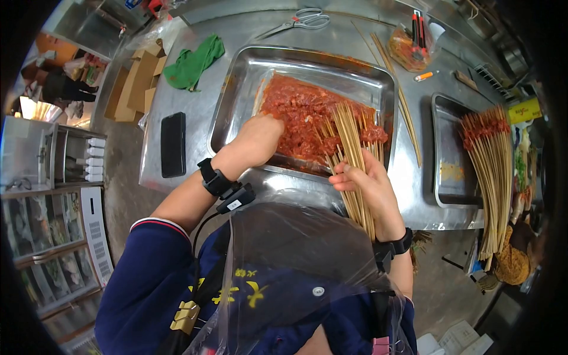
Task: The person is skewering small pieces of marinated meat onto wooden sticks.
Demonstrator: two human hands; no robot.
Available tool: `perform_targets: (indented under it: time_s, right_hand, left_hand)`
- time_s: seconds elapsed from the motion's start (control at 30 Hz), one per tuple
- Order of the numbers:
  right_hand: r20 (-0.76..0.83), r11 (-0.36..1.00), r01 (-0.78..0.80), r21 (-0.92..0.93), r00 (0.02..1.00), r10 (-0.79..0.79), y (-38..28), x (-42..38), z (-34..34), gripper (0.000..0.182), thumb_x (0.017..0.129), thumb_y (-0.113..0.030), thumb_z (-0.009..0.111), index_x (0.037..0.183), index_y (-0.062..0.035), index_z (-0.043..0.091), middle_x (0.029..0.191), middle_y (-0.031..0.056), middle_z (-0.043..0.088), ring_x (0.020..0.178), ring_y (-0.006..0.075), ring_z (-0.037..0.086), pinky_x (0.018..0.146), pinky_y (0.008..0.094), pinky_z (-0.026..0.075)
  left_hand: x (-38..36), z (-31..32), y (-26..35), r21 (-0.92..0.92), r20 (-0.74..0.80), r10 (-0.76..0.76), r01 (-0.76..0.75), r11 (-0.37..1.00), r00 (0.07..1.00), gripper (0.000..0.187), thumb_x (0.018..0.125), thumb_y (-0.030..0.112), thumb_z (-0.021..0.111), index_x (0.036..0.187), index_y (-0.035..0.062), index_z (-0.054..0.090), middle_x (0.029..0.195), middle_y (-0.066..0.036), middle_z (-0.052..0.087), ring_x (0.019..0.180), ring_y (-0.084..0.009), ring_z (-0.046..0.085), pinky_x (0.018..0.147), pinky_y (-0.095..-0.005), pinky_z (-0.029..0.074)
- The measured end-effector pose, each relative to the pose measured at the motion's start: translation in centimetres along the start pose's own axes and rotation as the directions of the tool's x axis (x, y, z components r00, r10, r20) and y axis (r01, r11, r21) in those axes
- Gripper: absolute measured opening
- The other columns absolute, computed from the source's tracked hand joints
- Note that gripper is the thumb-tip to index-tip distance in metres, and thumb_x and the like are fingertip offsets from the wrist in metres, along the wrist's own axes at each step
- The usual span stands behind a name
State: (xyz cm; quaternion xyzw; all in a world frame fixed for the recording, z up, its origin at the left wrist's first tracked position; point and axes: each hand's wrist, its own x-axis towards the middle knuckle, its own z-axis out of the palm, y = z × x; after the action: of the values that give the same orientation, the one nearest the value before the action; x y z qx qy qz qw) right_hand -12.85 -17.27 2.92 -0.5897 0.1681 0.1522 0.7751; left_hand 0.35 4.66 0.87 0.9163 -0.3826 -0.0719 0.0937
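A steel tray [234, 89] in front of me holds a layer of red marinated meat [305, 112]. My left hand [260, 139] is closed at the meat's left side, its fingertips hidden in it. A bundle of bamboo skewers [351, 139] lies in my right hand [370, 186], whose fingers and thumb wrap round it at the tray's near right corner. Some of these skewers carry red meat at their upper ends, resting over the tray. Their lower ends point down toward my apron.
Right of the tray, a second tray [439, 154] bears many meat-tipped skewers [491, 171] overhanging the table edge. Loose skewers [405, 106] lie between the trays. Scissors [305, 21], a green cloth [195, 62], a black phone [173, 145] and an orange marker pen [425, 76] surround them.
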Motion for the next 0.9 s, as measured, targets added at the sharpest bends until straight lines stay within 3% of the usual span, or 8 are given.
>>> perform_targets:
  time_s: [0.03,0.13,0.17,0.27,0.3,0.4,0.53,0.9]
  right_hand:
    - [-0.003,1.000,0.003,0.003,1.000,-0.003,-0.1,-0.1,0.1,0.032,0.085,-0.007,0.047,0.114,0.0046,0.045,0.095,0.0126,0.057,0.083,0.0200,0.063,0.072,0.0273,0.053]
    - [-0.012,1.000,0.007,0.014,1.000,-0.007,-0.3,-0.2,0.3,0.032,0.085,-0.007,0.046,0.115,0.0043,0.045,0.096,0.0124,0.056,0.084,0.0201,0.063,0.072,0.0274,0.053]
    - [-0.013,1.000,0.007,0.015,1.000,-0.007,-0.3,-0.2,0.4,0.032,0.084,-0.007,0.046,0.115,0.0041,0.045,0.096,0.0122,0.056,0.084,0.0202,0.063,0.073,0.0275,0.053]
    - [-0.023,0.999,0.006,0.039,1.000,-0.005,-0.3,-0.2,0.6,0.032,0.084,-0.006,0.046,0.114,0.0042,0.046,0.096,0.0116,0.057,0.083,0.0188,0.063,0.075,0.0277,0.052]
    - [-0.030,0.999,0.006,0.050,1.000,-0.005,-0.4,-0.3,0.7,0.032,0.083,-0.006,0.047,0.114,0.0044,0.047,0.097,0.0113,0.057,0.083,0.0181,0.063,0.075,0.0278,0.052]
    - [-0.046,0.998,0.063,-0.001,0.997,-0.063,-0.4,-0.5,0.8,0.031,0.082,-0.005,0.049,0.112,0.0049,0.049,0.093,0.0094,0.058,0.080,0.0150,0.062,0.076,0.0273,0.052]
    - [-0.041,0.999,0.038,0.008,0.998,-0.038,-0.3,-0.4,0.8,0.027,0.081,-0.004,0.052,0.107,0.0040,0.053,0.085,0.0059,0.060,0.073,0.0108,0.060,0.070,0.0246,0.051]
    - [-0.014,1.000,0.007,-0.008,1.000,-0.008,-0.4,-0.2,0.7,0.012,0.077,-0.001,0.058,0.088,-0.0017,0.052,0.074,0.0028,0.056,0.063,0.0097,0.059,0.060,0.0234,0.051]
  left_hand:
    - [-0.1,0.0,-0.4,-0.041,-0.011,-0.008,0.007,0.999,1.000,0.005,0.069,0.001,0.055,0.070,-0.0040,0.057,0.070,-0.021,0.059,0.070,-0.0341,0.058,0.066,-0.0429,0.047]
    - [0.0,-0.4,-1.4,-0.525,-0.124,-0.206,0.112,0.844,0.971,0.016,0.079,0.010,0.060,0.072,-0.0043,0.058,0.070,-0.015,0.062,0.059,-0.0206,0.058,0.056,-0.0335,0.048]
    - [0.2,-1.4,-1.1,-0.692,0.002,-0.337,0.245,0.679,0.941,0.029,0.087,0.025,0.058,0.084,-0.0043,0.061,0.072,-0.009,0.064,0.056,-0.0091,0.054,0.049,-0.0233,0.044]
    - [0.9,-1.7,-0.9,-0.949,0.185,-0.405,0.271,0.164,0.895,0.035,0.091,0.030,0.052,0.098,-0.0036,0.059,0.073,-0.006,0.065,0.057,-0.0075,0.056,0.048,-0.0194,0.044]
    - [1.1,-1.3,-1.0,-0.950,0.279,-0.383,0.310,0.020,0.881,0.040,0.093,0.032,0.047,0.109,-0.0037,0.055,0.079,-0.009,0.066,0.062,-0.0100,0.060,0.052,-0.0204,0.047]
    - [1.4,-1.2,1.0,-0.933,0.300,-0.291,0.216,-0.287,0.909,0.038,0.094,0.030,0.046,0.110,-0.0034,0.055,0.088,-0.012,0.065,0.070,-0.0130,0.062,0.060,-0.0217,0.051]
    - [1.8,0.0,1.1,-0.936,0.260,-0.162,0.207,-0.285,0.952,0.032,0.093,0.020,0.048,0.112,-0.0046,0.054,0.095,-0.014,0.064,0.080,-0.0159,0.063,0.070,-0.0237,0.052]
    - [2.2,-0.1,2.6,-0.968,0.242,-0.333,0.201,-0.153,0.912,0.024,0.090,0.019,0.055,0.098,-0.0034,0.059,0.075,-0.008,0.064,0.058,-0.0087,0.055,0.046,-0.0177,0.039]
